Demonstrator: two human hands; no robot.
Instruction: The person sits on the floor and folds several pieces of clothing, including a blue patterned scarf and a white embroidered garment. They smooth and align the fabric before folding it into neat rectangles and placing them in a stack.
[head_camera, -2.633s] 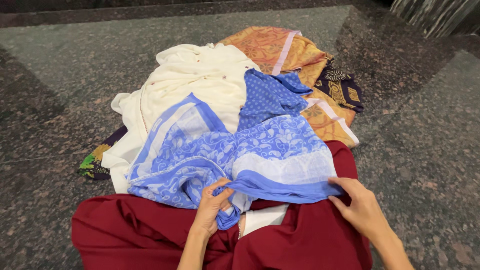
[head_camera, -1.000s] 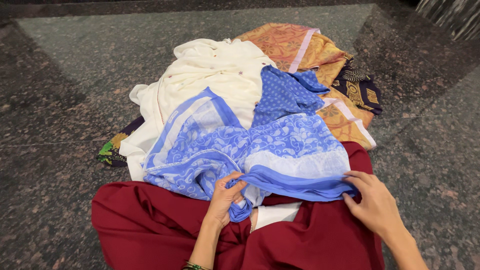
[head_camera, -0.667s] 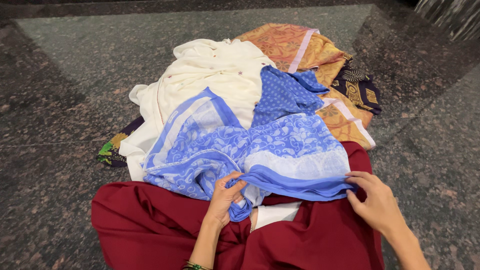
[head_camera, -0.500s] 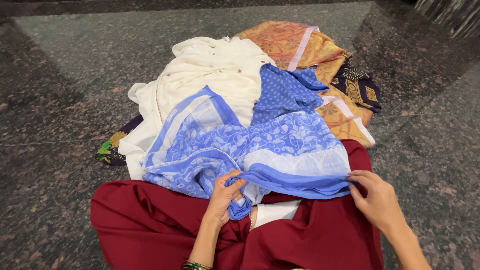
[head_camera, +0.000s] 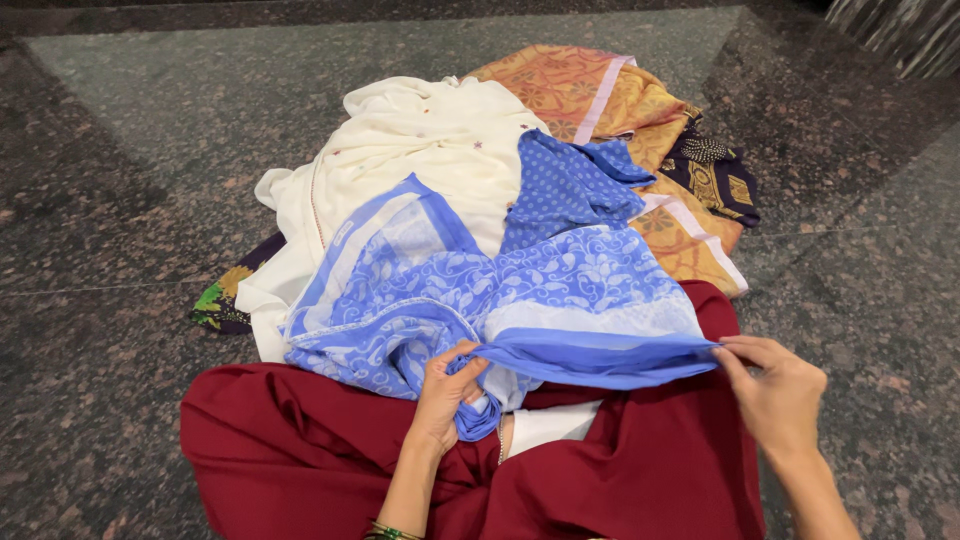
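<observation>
Left hand (head_camera: 447, 392) closed on a bunched fold of blue cloth (head_camera: 520, 300), fingers curled around the gathered edge. Right hand (head_camera: 778, 392) pinching the same blue hem at its far corner, thumb and fingertips narrow on the fabric. Hem stretched taut between the 2 hands. Rest of the blue cloth spread just beyond both, over red fabric (head_camera: 300, 460). Farther past the hands, cream cloth (head_camera: 420, 140) and orange cloth (head_camera: 590, 90) on stone floor (head_camera: 120, 200).
</observation>
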